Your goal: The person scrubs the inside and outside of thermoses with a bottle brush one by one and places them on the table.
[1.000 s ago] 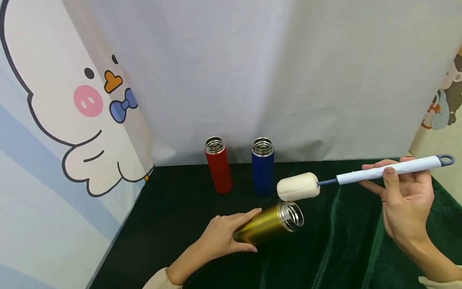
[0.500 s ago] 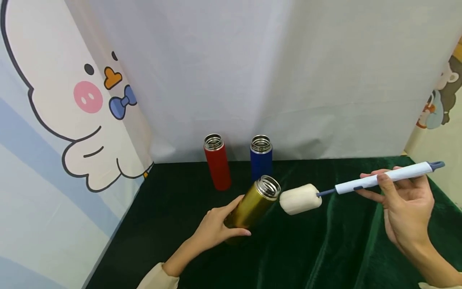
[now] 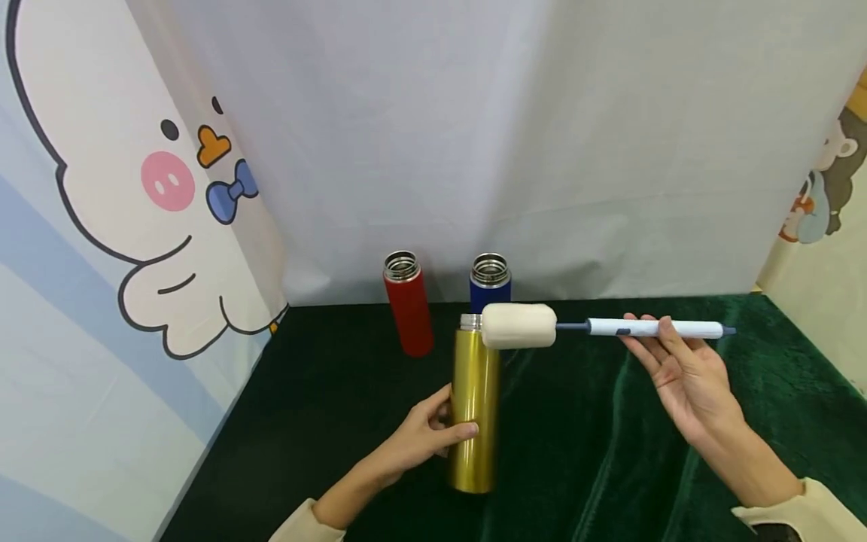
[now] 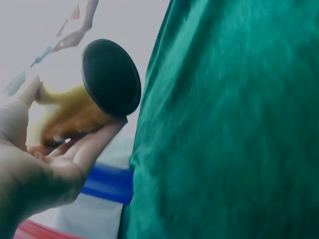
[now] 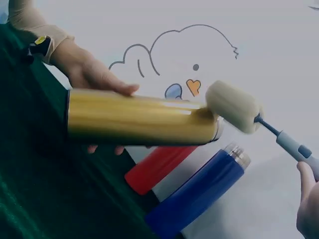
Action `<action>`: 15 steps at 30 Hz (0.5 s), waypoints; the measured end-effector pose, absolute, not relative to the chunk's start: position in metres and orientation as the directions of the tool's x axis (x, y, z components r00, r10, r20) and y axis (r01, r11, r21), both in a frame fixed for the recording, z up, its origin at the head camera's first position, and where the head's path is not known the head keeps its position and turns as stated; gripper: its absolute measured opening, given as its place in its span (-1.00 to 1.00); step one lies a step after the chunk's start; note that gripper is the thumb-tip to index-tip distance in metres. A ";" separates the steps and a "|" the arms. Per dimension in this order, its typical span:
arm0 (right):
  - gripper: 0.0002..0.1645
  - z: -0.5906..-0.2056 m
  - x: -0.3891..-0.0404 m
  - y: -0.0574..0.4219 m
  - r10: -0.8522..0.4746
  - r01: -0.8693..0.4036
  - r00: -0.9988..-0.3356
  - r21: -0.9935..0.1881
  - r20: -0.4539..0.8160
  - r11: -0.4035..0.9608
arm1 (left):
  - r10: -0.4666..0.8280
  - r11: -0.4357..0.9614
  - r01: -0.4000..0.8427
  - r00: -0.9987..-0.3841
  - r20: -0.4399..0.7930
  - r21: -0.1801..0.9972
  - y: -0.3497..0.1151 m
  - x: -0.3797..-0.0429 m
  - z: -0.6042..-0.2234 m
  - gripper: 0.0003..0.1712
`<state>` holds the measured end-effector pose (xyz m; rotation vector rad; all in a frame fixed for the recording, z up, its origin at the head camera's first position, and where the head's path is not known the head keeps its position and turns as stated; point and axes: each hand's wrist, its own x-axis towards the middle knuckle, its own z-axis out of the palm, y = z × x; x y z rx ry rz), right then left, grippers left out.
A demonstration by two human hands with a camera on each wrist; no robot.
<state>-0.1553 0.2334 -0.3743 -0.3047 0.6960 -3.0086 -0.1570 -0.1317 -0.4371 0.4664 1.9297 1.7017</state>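
My left hand grips a gold metal bottle round its lower half, upright in the head view. In the left wrist view the bottle's dark round base faces the camera. My right hand holds a bottle brush by its white handle, thumb on top and fingers underneath. The brush lies level, and its cream sponge head overlaps the bottle's mouth, hiding part of the silver neck. From the right wrist, the sponge head shows beside the neck end, outside the bottle.
Behind the hands stand an open red bottle and an open blue bottle, the blue one partly hidden by the sponge and gold bottle. Dark green cloth covers the table. A pale curtain hangs along the back.
The gold bottle has swung from a tilt toward the right to upright. My right hand and the brush have moved left, and the brush has turned level, its sponge overlapping the bottle mouth.
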 end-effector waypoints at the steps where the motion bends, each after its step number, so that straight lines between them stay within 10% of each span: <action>1: -0.76 -0.378 -0.158 0.233 -0.121 0.045 -0.980 -0.416 0.158 -0.908 | 0.588 0.122 -0.125 -0.790 -0.173 0.985 -0.130 -0.156 -0.437 -0.32; 15: -0.80 -0.427 -0.155 0.233 -0.371 0.274 -0.929 -0.631 0.023 -0.725 | 0.651 -0.224 -0.369 -0.746 -0.144 0.902 -0.125 -0.155 -0.438 -0.32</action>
